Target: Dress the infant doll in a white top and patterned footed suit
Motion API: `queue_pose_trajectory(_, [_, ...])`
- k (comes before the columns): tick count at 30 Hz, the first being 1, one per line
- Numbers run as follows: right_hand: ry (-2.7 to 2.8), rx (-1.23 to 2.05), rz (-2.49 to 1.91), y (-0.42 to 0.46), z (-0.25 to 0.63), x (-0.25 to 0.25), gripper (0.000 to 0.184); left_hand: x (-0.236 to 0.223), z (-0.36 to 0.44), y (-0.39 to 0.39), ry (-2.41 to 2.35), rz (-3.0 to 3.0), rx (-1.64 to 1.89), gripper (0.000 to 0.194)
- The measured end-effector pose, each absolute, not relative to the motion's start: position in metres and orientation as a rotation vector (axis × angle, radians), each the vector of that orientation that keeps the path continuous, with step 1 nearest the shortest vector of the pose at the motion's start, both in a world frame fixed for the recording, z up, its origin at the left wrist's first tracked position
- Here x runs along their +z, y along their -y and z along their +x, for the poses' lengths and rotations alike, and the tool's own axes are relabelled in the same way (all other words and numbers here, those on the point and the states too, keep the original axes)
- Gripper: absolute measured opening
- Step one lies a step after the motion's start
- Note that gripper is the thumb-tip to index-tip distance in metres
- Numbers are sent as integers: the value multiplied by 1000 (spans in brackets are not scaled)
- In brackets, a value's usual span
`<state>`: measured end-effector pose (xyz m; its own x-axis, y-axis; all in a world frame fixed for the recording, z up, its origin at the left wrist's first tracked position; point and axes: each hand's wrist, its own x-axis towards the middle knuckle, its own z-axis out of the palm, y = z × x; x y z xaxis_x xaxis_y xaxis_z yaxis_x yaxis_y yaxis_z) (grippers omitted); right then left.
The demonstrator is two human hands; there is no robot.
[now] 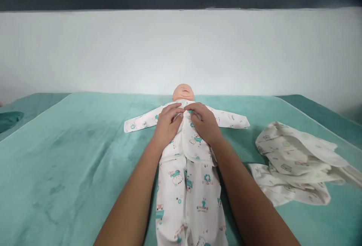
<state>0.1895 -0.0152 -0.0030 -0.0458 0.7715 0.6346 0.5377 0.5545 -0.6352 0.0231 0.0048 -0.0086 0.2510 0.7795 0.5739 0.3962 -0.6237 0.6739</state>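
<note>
A baby doll lies on its back, head at the far end, dressed in a white printed baby shirt and matching pants. The shirt's long sleeves stretch out to both sides. At the upper chest, just below the neck, my left hand has its fingers bent and closed on the edge of the shirt's front opening. Facing it, my right hand closes its fingertips on the other edge. Both sets of fingertips nearly meet at the middle; any fastener there is hidden beneath them.
A crumpled pile of white printed baby clothes lies to the right. Everything rests on a teal sheet, lightly wrinkled at the left. A white wall rises behind the doll's head, with a dark band above it.
</note>
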Motion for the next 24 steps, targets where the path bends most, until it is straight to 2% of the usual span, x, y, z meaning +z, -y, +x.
queue_pose_trajectory(3, [1758, 311, -1162, 15, 193, 2, 18, -6, 23, -5, -1087, 2120, 1306, 17])
queue_pose_trajectory(10, [1780, 427, -1182, 14, 195, 8, 5, -3, 24, -3, -1096, 2076, 1319, 11])
queue_pose_trajectory(16, [1683, 489, -1056, 13, 192, 1, 5, -5, 24, -2, -1074, 2078, 1326, 9])
queue_pose_trajectory(24, [1609, 557, -1182, 18, 190, 5, 3, -4, 23, 0, -1079, 2119, 1314, 10])
